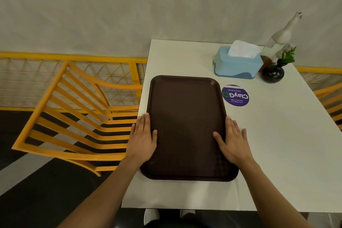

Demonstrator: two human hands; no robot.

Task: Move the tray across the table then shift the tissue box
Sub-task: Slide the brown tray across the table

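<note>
At the left of the frame a yellow slatted wooden chair stands beside the white rectangular table, in front of a yellow mesh railing. Moving right, the left hand lies flat over the left rim of the dark brown rectangular plastic tray, fingers extended and close together, thumb resting on the tray's inner surface; it presses on the edge and does not curl under it, as far as can be seen. The tray sits flat on the table at the centre of the frame, close to the table's left edge. On its right rim the right hand mirrors the left, fingers straight and slightly spread, thumb on the tray floor, little finger out on the tabletop. Just right of the tray is a round purple sticker with white lettering, stuck to the tabletop. Above it, toward the upper right, the light blue plastic tissue box with a white tissue standing out of its slot sits near the table's far edge, with a clear glass bottle and a small round black vase holding a green sprig just beside it. Judging from this, the task is at its start: both hands are set on the tray, whether it has travelled cannot be told, and the tissue box looks untouched, so both the slide and the shift seem still to be done.
</note>
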